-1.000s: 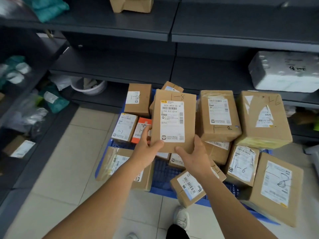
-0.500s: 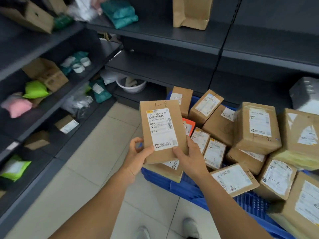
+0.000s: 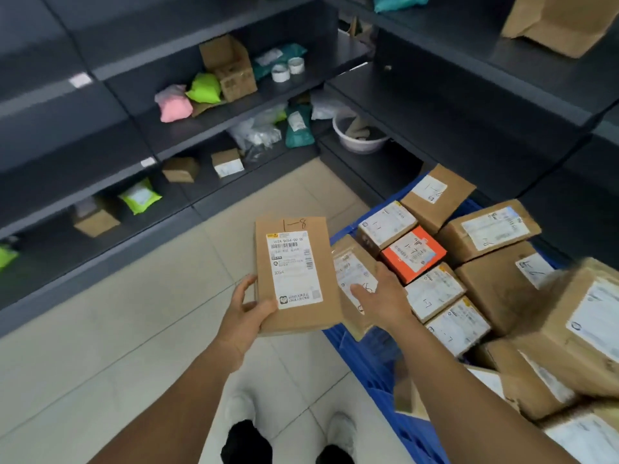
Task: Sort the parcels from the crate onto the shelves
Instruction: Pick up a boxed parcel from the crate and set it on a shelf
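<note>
1. Parcel (image 3: 296,274) marked "1—8" is held in the left hand (image 3: 243,316): thumb laid on the label face at the lower left corner, fingers curled behind. Held flat, label up, over the floor, just left of the crate (image 3: 375,370).
2. Right hand (image 3: 382,298) is off the parcel, just right of the grip, fingers relaxed and spread, nothing held. It hovers over a small box (image 3: 351,283) leaning on the crate edge; contact cannot be told.
3. Step in hand is judged to be the carry to the shelves (image 3: 214,128), which lie up and left of the grip.
4. One-corner hold is judged weak for a flat box: the far end can droop or twist out. Support from the right hand under the right edge is advised before any reach.
5. The handwritten "1—8" should be kept face up and matched against the shelf tags; those tags are too blurred to read here.
6. Placement is best made flat, label outward, clear of the soft bags (image 3: 187,98) already shelved.
7. Many parcels are left in the crate right of the grip; sorting is judged early.
</note>
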`<state>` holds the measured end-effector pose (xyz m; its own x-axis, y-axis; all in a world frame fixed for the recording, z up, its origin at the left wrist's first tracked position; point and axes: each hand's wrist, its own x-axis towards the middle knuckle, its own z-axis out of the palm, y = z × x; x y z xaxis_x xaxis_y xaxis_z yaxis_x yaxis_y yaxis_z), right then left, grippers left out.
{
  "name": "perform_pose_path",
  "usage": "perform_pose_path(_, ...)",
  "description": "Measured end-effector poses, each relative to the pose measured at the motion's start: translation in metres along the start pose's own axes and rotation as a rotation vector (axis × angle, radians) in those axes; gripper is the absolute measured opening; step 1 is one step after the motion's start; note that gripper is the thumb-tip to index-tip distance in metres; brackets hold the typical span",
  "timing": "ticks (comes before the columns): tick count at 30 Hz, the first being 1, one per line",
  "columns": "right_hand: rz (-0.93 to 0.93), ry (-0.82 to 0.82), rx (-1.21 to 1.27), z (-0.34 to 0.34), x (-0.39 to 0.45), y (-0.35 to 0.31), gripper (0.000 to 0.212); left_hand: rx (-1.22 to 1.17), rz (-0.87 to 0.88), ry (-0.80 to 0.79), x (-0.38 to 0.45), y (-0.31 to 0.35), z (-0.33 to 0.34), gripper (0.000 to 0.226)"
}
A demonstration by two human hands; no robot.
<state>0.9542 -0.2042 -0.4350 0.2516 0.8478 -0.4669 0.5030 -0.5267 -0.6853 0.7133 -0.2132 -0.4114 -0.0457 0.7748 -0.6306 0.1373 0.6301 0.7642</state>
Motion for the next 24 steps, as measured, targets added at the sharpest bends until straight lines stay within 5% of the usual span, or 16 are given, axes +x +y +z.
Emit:
perform_pose_path(12, 0.042, -0.081, -0.436, 0.005, 0.057, 0.046, 0.075, -0.092, -0.143, 0.125, 0.014, -0.049, 0.023, 0.077)
perform_pose_path(17, 0.116, -0.143, -0.422, 0.009, 0.069, 0.061, 0.108, -0.154, -0.147, 0.148, 0.021, -0.061, 0.025, 0.074)
perform_pose_path(21, 0.164, -0.169, -0.379, 0.008, 0.073, 0.066, 0.109, -0.205, -0.16, 0.187, 0.02, -0.075, 0.021, 0.063)
perform_pose_path(24, 0.173, -0.177, -0.278, 0.009, 0.077, 0.074, 0.11, -0.193, -0.189, 0.174, 0.016, -0.085, 0.019, 0.075)
